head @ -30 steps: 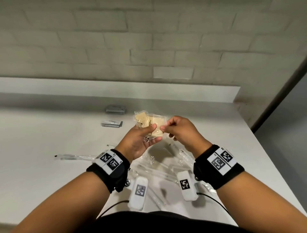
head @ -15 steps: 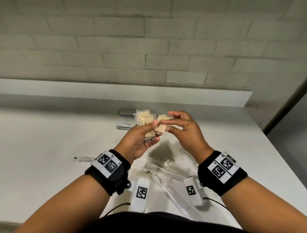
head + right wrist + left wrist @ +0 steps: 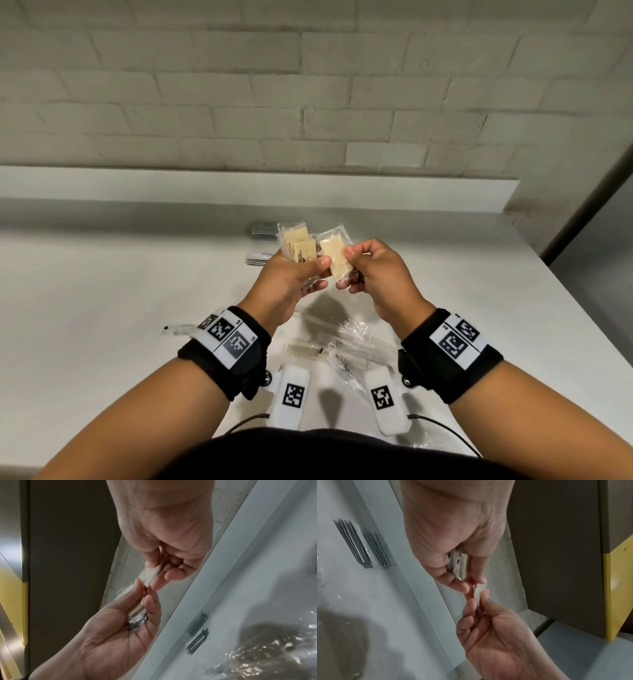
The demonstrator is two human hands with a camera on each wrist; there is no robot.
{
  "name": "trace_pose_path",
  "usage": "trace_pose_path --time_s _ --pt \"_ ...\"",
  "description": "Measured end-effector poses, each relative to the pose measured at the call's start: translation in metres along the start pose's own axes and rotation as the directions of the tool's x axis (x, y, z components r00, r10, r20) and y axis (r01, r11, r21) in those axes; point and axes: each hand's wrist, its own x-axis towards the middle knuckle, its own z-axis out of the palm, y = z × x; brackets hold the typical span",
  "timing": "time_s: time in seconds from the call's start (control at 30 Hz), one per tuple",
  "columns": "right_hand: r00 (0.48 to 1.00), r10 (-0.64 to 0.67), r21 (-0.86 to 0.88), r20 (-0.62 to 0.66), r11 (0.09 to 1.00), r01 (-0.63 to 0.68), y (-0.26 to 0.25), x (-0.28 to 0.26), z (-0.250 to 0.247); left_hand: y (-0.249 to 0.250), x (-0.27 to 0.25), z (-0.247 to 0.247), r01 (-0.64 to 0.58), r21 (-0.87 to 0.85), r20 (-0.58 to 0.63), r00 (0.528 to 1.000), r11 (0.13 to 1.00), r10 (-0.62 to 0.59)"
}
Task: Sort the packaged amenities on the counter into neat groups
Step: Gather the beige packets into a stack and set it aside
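Note:
Both hands are raised above the white counter (image 3: 102,308). My left hand (image 3: 291,277) grips a small fan of cream soap packets (image 3: 298,245) in clear wrap, thumb on top. My right hand (image 3: 373,274) pinches one more soap packet (image 3: 334,255) by its edge, beside the fan. From the left wrist view the left hand (image 3: 453,555) holds the stacked packets (image 3: 457,563) edge-on while the right hand (image 3: 481,608) pinches the single packet (image 3: 478,589). The right wrist view shows the same pinch on the packet (image 3: 150,573).
Two neat stacks of grey sachets (image 3: 262,241) lie at the back of the counter. Below my wrists lies a loose pile of clear-wrapped combs and long items (image 3: 342,346); one long packet (image 3: 178,329) lies off to the left. A raised ledge (image 3: 239,185) backs the counter; its right edge drops off.
Both hands stayed together above the counter. The right hand shifted its pinch on the single soap packet and pulled it slightly apart from the fan in the left hand.

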Motion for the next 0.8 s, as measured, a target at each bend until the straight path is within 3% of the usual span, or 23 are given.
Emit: trace_pose_path --time_s 0.23,0.47,0.57,0.67,0.8 --pt "0.997 0.034 0.01 0.063 0.999 -0.034 0.002 -0.004 -0.001 -0.006 0.002 -0.003 -0.027 0.061 -0.035 0.999 0.998 0.029" --pt "0.991 0.098 0.141 0.086 0.984 -0.109 0.002 -0.002 -0.01 -0.001 0.001 -0.001 -0.024 0.131 0.085 0.996 0.991 0.013" --pt "0.996 0.072 0.067 0.049 0.995 -0.075 0.001 0.0 -0.014 -0.001 0.002 -0.001 -0.048 0.154 0.097 0.995 0.987 0.033" --pt "0.997 0.052 0.024 0.057 0.998 -0.054 -0.001 0.003 -0.015 -0.003 0.001 0.001 -0.08 0.071 0.057 0.995 0.994 0.076" --pt "0.98 0.113 0.008 0.164 0.993 -0.116 -0.004 0.009 -0.012 -0.006 0.004 0.005 -0.109 -0.131 -0.077 0.992 0.985 0.1"
